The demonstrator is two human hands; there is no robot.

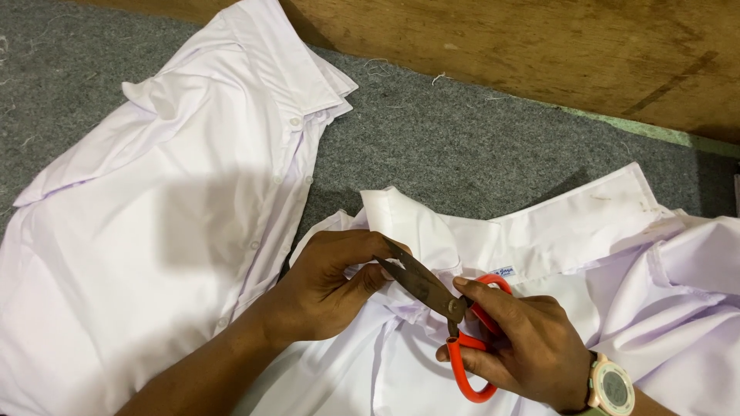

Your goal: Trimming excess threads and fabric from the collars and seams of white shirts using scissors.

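Your right hand (pixel 532 347) has its fingers (pixel 486 296) pushed through the orange loops of the scissors (pixel 451 316), and they are clamped tight on the handles. The dark blades point up and to the left, and they look nearly shut, with the tips right at the cloth. Your left hand (pixel 327 285) has its fingers (pixel 370 273) pressed together, pinching a little fold of the white shirt (pixel 555 246) just under the collar (pixel 408 219). The blade tips sit very close to those pinching fingers, so keep them tucked back from the edge. Hold the fold tight and flat so the cloth does not slip. Make small snips, not big ones, and only cut the bit you can see. This shirt lies in front of you on the grey tabletop (pixel 455 146), with a small tag (pixel 502 271) near the scissors. It has some brown marks on the collar band at the right. A watch (pixel 611 387) sits on your right wrist. Another white shirt (pixel 154 231) with buttons lies well apart on your left, all spread out. A brown wooden board (pixel 539 46) runs along the far side.
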